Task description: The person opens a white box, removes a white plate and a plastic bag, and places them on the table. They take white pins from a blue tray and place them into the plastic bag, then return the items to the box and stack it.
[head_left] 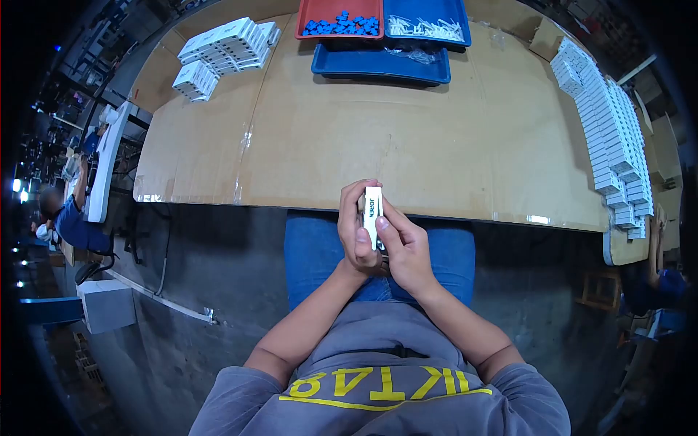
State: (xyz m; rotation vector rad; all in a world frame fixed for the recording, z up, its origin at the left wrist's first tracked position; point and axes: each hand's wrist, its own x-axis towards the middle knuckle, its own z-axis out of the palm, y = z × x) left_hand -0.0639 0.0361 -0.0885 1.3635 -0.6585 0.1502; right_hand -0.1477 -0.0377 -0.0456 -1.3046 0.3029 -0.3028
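Between my two hands, over my lap at the near edge of the table, is a small white plastic housing (371,207) with dark lettering on its upward face. It is slim and looks like a circuit breaker case. My left hand (351,229) wraps round its left side, thumb against the lower part. From the right, my right hand (412,254) closes on it, with the thumb near its lower right edge. The underside of the housing and several fingertips are hidden.
On the cardboard-covered table (349,145), a red tray (338,35) holds small blue parts and a blue tray (425,40) holds white pieces. Another blue tray (378,69) lies in front. White housings are stacked at left (225,47) and right (614,138). A person (80,225) sits far left.
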